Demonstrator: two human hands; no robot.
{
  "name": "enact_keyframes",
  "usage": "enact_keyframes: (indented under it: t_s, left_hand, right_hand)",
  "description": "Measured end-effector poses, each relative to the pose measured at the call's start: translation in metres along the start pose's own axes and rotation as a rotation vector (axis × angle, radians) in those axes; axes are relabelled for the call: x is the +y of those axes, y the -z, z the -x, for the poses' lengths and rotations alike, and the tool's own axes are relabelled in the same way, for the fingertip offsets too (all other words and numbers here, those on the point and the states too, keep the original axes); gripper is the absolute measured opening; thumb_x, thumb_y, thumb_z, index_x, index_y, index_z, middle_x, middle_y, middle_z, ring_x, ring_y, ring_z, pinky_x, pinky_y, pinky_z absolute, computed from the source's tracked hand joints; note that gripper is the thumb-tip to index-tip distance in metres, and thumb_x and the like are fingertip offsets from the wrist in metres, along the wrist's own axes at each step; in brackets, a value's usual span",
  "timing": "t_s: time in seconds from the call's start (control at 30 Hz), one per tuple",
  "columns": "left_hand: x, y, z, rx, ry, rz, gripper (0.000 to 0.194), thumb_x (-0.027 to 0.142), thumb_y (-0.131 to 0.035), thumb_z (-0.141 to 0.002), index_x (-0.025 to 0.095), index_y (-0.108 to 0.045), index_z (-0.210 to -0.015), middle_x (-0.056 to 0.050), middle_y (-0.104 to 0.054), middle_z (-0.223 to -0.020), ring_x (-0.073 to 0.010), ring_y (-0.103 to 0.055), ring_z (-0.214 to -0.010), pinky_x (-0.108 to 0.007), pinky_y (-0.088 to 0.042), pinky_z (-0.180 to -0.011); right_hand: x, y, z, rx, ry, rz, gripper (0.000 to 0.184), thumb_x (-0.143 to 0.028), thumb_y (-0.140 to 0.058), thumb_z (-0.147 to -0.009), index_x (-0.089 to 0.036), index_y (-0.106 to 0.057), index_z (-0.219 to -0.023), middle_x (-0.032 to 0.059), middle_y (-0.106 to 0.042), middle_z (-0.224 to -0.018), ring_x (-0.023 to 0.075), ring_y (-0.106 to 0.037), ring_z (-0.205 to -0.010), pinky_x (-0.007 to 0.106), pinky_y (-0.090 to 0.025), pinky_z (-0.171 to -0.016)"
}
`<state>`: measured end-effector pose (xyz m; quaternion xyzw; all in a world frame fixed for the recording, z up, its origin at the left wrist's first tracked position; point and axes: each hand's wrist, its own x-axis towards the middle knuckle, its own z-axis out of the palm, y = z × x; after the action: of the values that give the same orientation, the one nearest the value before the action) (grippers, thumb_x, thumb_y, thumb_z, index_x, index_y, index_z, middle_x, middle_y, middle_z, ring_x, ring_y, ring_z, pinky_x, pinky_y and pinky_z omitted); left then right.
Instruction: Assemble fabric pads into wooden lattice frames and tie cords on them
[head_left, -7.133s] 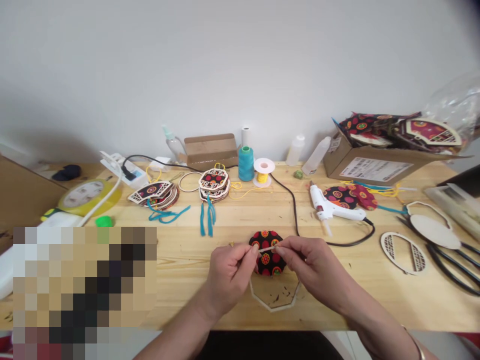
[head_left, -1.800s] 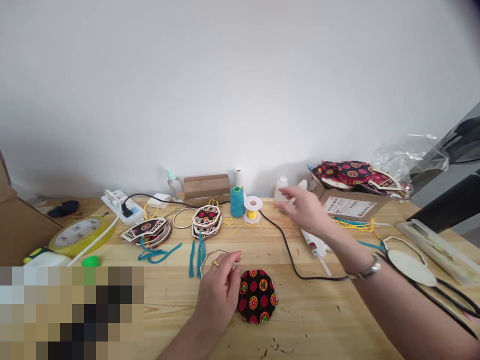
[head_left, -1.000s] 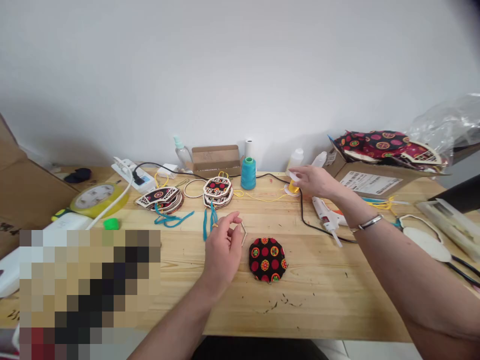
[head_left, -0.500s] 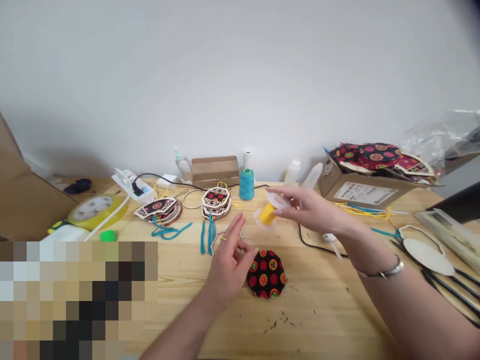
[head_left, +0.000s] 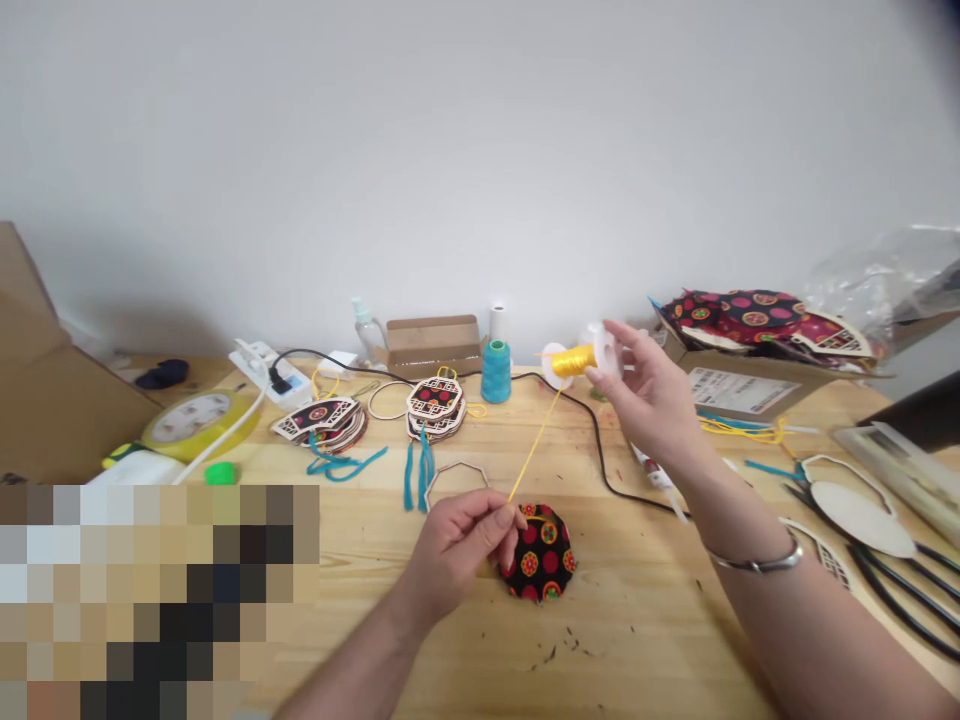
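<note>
My right hand (head_left: 649,385) grips a white-flanged spool of yellow cord (head_left: 574,361) by one end, raised above the table. From the spool a taut length of yellow cord (head_left: 537,440) runs down to my left hand (head_left: 472,545), which pinches it between thumb and fingers. Just beneath my left fingertips lies a round piece of black cloth with red and orange flower patterns (head_left: 541,560). A thin octagonal wooden frame (head_left: 459,470) rests partly behind my left hand.
Stacked ornaments with blue tassels (head_left: 435,408) and fan-shaped ornaments (head_left: 322,425) lie further back. A blue thread cone (head_left: 496,373) stands near a small open box (head_left: 433,340). A black cable (head_left: 606,470) crosses the table. At right are a carton of patterned pieces (head_left: 750,385) and scissors (head_left: 896,580).
My right hand has lifted the spool up and to the right. My left fingers have closed on the cord, which now stretches taut between my hands.
</note>
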<state>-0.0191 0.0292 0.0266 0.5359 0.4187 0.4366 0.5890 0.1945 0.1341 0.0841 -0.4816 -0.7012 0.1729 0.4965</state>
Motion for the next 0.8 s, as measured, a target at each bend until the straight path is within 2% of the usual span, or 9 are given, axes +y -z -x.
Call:
enact_keyframes:
  t_s: [0.07,0.13,0.23,0.3,0.47,0.57,0.63,0.7,0.8]
  left_hand:
    - [-0.001,0.0,0.001,0.033,-0.016,0.009,0.029,0.04,-0.056,-0.083,0.014,-0.067,-0.076,0.0,-0.053,-0.049,-0.0093,-0.045,-0.046,-0.023,-0.035,-0.048]
    - [-0.003,0.001,0.001,0.082,-0.046,0.018,0.028,0.039,-0.058,-0.082,0.014,-0.069,-0.077,0.001,-0.05,-0.048,-0.0087,-0.043,-0.047,-0.022,-0.033,-0.048]
    - [-0.006,0.002,0.0,0.145,-0.058,0.031,0.027,0.039,-0.061,-0.08,0.014,-0.071,-0.078,0.002,-0.046,-0.05,-0.0081,-0.039,-0.048,-0.022,-0.03,-0.047]
    - [-0.008,0.003,0.0,0.19,-0.048,0.038,0.028,0.04,-0.062,-0.079,0.014,-0.072,-0.08,0.003,-0.043,-0.051,-0.0078,-0.036,-0.049,-0.022,-0.027,-0.047]
    - [-0.013,0.003,-0.002,0.293,-0.045,0.081,0.028,0.04,-0.062,-0.08,0.014,-0.071,-0.084,0.005,-0.036,-0.051,-0.0076,-0.032,-0.05,-0.022,-0.027,-0.048]
    - [-0.013,0.003,-0.004,0.398,-0.071,0.09,0.027,0.039,-0.063,-0.079,0.013,-0.071,-0.084,0.004,-0.038,-0.053,-0.0076,-0.034,-0.052,-0.021,-0.03,-0.049]
    - [-0.013,0.004,-0.007,0.491,-0.07,0.107,0.028,0.039,-0.063,-0.079,0.013,-0.07,-0.086,0.005,-0.038,-0.053,-0.0074,-0.035,-0.052,-0.02,-0.029,-0.048]
    - [-0.013,0.005,-0.01,0.564,-0.062,0.131,0.029,0.039,-0.062,-0.079,0.013,-0.07,-0.087,0.005,-0.038,-0.052,-0.007,-0.035,-0.051,-0.019,-0.029,-0.047]
    - [-0.012,0.006,-0.013,0.601,-0.053,0.084,0.027,0.04,-0.062,-0.079,0.014,-0.069,-0.081,0.005,-0.04,-0.05,-0.0073,-0.036,-0.049,-0.019,-0.029,-0.045]
  right_hand:
    - [0.007,-0.001,0.0,-0.015,0.034,0.16,0.049,-0.028,-0.057,-0.081,-0.02,-0.047,-0.129,0.013,-0.054,-0.121,0.0224,-0.059,-0.101,0.041,-0.048,-0.087]
    - [0.012,-0.005,0.002,-0.123,0.022,0.246,0.047,-0.025,-0.058,-0.08,-0.018,-0.05,-0.125,0.0135,-0.056,-0.117,0.023,-0.06,-0.098,0.042,-0.047,-0.088]
    - [0.019,-0.013,0.006,-0.297,-0.041,0.264,0.046,-0.022,-0.058,-0.079,-0.017,-0.05,-0.124,0.0135,-0.057,-0.116,0.0225,-0.061,-0.098,0.04,-0.047,-0.089]
    - [0.024,-0.02,0.008,-0.361,-0.08,0.264,0.047,-0.022,-0.058,-0.079,-0.017,-0.05,-0.125,0.0136,-0.056,-0.118,0.0221,-0.061,-0.099,0.039,-0.046,-0.088]
    - [0.032,-0.031,0.012,-0.409,-0.068,0.264,0.045,-0.021,-0.056,-0.081,-0.018,-0.052,-0.125,0.0122,-0.058,-0.118,0.0213,-0.059,-0.101,0.038,-0.045,-0.088]
    - [0.024,-0.024,0.013,-0.45,-0.071,0.242,0.046,-0.023,-0.058,-0.08,-0.02,-0.053,-0.126,0.0112,-0.06,-0.116,0.0215,-0.059,-0.099,0.039,-0.045,-0.088]
    - [0.012,-0.014,0.013,-0.579,-0.063,0.169,0.047,-0.026,-0.062,-0.078,-0.021,-0.055,-0.124,0.0097,-0.063,-0.112,0.0218,-0.06,-0.096,0.039,-0.046,-0.086]
    - [-0.004,-0.003,0.014,-0.778,-0.071,0.001,0.045,-0.031,-0.066,-0.076,-0.021,-0.06,-0.119,0.0079,-0.064,-0.11,0.021,-0.06,-0.095,0.036,-0.048,-0.082]
    - [-0.024,0.006,0.019,-1.033,-0.152,-0.484,0.053,-0.043,-0.069,-0.073,-0.021,-0.058,-0.12,0.0068,-0.065,-0.108,0.0195,-0.061,-0.094,0.033,-0.05,-0.08]
